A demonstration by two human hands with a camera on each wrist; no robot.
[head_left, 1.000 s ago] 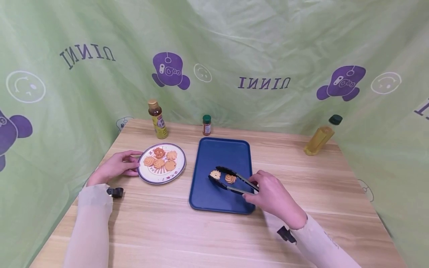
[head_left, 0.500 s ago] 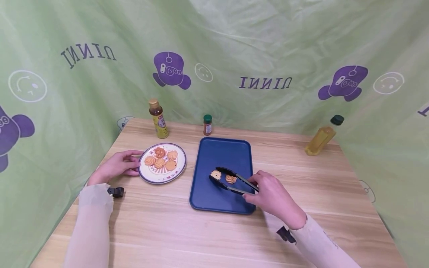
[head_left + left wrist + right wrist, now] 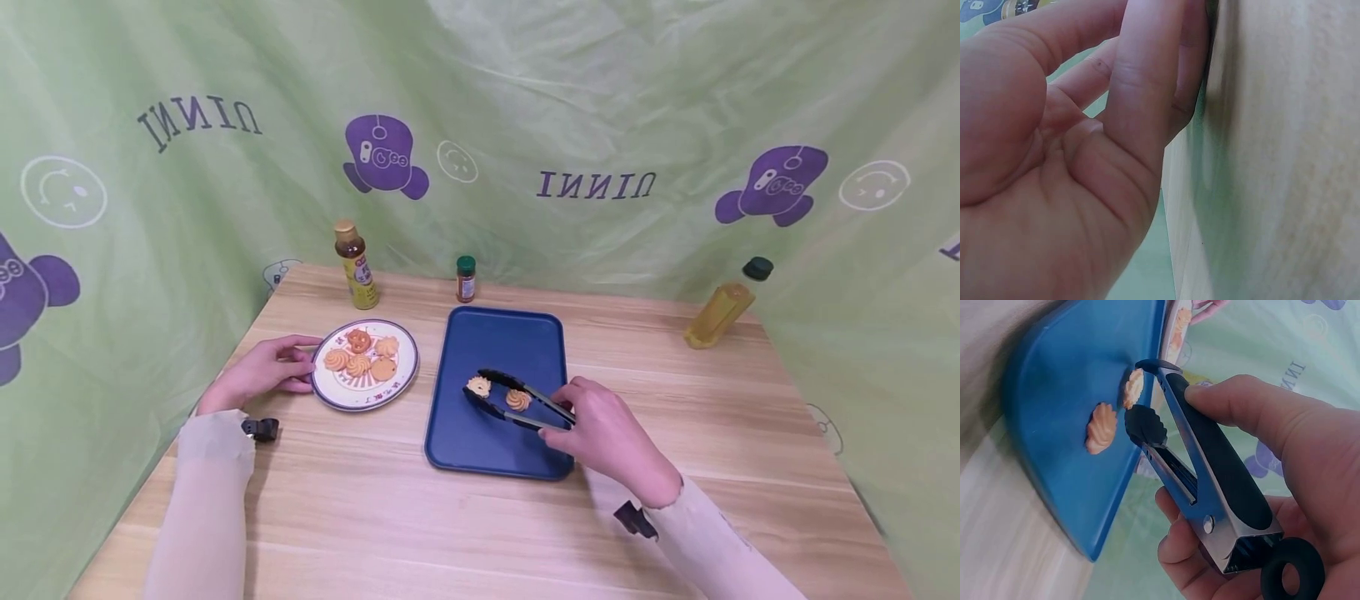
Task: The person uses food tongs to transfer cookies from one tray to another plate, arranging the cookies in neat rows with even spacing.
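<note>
My left hand (image 3: 262, 371) holds the left rim of a white plate (image 3: 405, 350) with a dark blue edge; several cookies (image 3: 358, 366) lie on it. In the left wrist view the fingers (image 3: 1141, 81) are bent close over the wood and the plate's rim is hidden. My right hand (image 3: 607, 425) grips black-and-steel tongs (image 3: 525, 421), thumb on one arm and fingers under the other. Between the tong tips is a pale ring-shaped cookie (image 3: 479, 386), close over the blue tray (image 3: 480, 446). A swirled cookie (image 3: 1102, 429) sits on the tray, between the tong arms in the head view.
Behind the plate stands a brown bottle with a yellow label (image 3: 361, 275). A small green-capped jar (image 3: 466, 279) is behind the tray. An oil bottle (image 3: 720, 312) stands at the back right. A green printed curtain (image 3: 480, 125) hangs around the wooden table (image 3: 360, 508).
The tongs and the ring-shaped cookie between their tips have shifted slightly left and away from me. My right hand has moved with them. My left hand stays at the plate.
</note>
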